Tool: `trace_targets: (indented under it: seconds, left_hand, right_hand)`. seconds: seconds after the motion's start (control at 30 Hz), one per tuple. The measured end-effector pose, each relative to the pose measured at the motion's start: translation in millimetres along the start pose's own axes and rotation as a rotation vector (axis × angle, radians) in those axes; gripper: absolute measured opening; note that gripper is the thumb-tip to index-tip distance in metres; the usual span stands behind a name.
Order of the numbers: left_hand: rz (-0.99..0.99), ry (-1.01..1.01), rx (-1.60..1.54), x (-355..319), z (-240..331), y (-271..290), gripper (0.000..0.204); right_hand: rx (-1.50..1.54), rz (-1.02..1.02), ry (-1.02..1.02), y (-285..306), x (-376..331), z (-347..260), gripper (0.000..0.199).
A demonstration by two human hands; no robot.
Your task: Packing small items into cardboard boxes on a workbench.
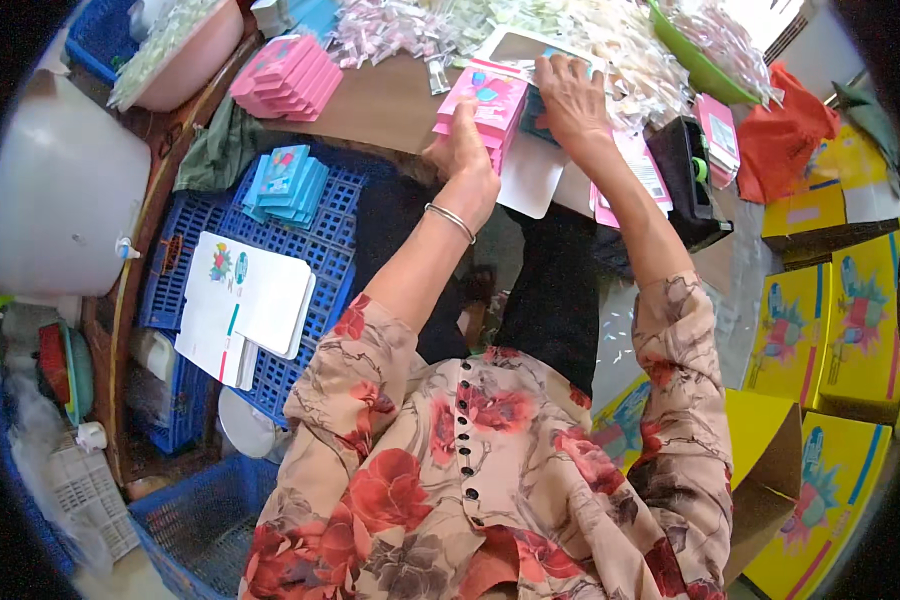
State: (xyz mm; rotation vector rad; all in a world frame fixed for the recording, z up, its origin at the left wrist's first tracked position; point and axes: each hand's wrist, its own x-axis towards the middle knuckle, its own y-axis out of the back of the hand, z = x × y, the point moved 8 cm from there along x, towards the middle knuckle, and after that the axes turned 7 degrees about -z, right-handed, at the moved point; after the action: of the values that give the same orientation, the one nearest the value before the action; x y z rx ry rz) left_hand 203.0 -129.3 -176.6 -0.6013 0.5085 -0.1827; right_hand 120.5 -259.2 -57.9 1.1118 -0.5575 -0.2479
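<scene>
My left hand [465, 160] is closed around the near left side of a stack of flat pink boxes [497, 95], its thumb resting along the top. Just right of that stack, my right hand [575, 105] curls its fingers over some flat blue boxes [535, 115], which it mostly covers. Both stacks stand close together on a white card sheet [530, 180] that juts over the table's near edge. Another stack of pink boxes [285, 80] sits to the left on the brown tabletop [375, 105].
Heaps of small clear-wrapped pieces [610, 30] cover the table's far side. Blue boxes [288, 185] and white cards [245, 305] lie on a blue plastic crate [345, 205] at left. A black holder [692, 180] stands right of my right arm. Yellow cartons [820, 310] are stacked at right.
</scene>
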Motion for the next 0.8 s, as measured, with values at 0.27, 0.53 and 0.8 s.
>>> trace_targets:
  seconds: [0.27,0.53,0.8]
  left_hand:
    - [-0.012,0.048,0.101,10.5,-2.0,6.1,0.092]
    - [0.027,0.039,0.155,10.4,2.6,8.3,0.095]
    - [0.001,0.024,0.184,34.7,7.8,13.3,0.098]
  right_hand:
    - [1.228,0.294,-0.267,-56.4,-4.7,90.8,0.082]
    - [1.457,0.116,-0.475,-67.3,3.0,44.1,0.096]
    - [0.742,0.328,-0.442,-29.8,23.0,70.8,0.088]
